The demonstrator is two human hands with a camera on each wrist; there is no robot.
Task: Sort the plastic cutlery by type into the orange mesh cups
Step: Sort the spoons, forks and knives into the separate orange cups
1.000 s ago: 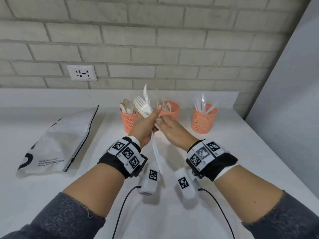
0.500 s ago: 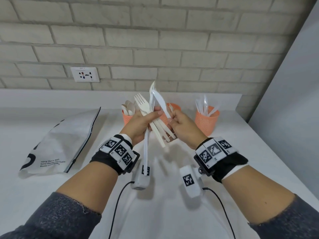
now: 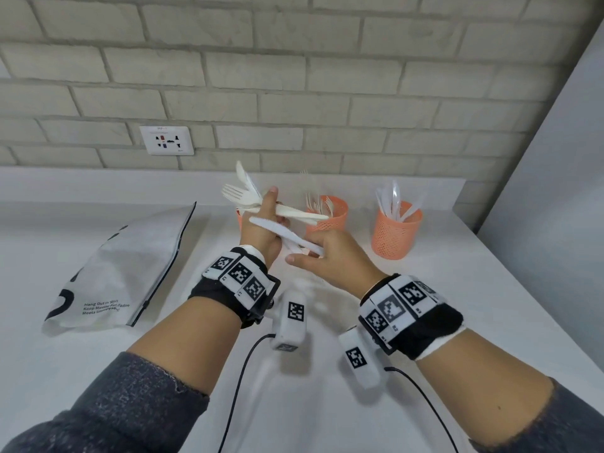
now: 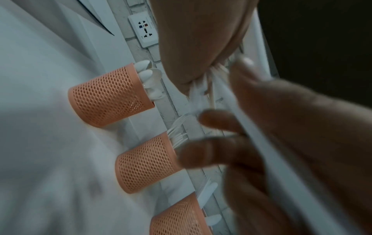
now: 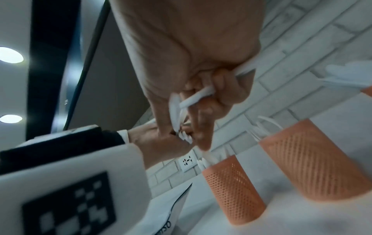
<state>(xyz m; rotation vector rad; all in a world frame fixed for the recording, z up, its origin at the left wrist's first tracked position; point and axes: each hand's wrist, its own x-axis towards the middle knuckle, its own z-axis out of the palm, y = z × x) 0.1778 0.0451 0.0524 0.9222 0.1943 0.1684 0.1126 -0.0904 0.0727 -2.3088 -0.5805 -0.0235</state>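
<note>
My left hand [image 3: 261, 230] is raised at the centre of the head view, fingers curled round a bundle of cutlery [image 3: 258, 199] — cream forks and a knife whose heads fan toward the upper left while the handles point right. My right hand [image 3: 330, 253], just below and to the right, pinches the handle end of a white knife [image 3: 281, 230]; its serrated blade slants up to the left across my left palm. In the right wrist view that handle sits between my curled fingers [image 5: 225, 89].

Three orange mesh cups stand in a row near the back of the white counter [image 3: 457, 305], beneath the brick wall. The left cup [image 4: 108, 97], mostly hidden behind my left hand in the head view, holds spoons. The middle cup [image 3: 328, 214] holds forks. The right cup [image 3: 395, 230], well apart toward the right of the frame, holds clear and white knives.

At the left of the frame lies a flat white pouch [image 3: 124, 269] with black print. A wall socket [image 3: 166, 140] sits above it — upper left.
</note>
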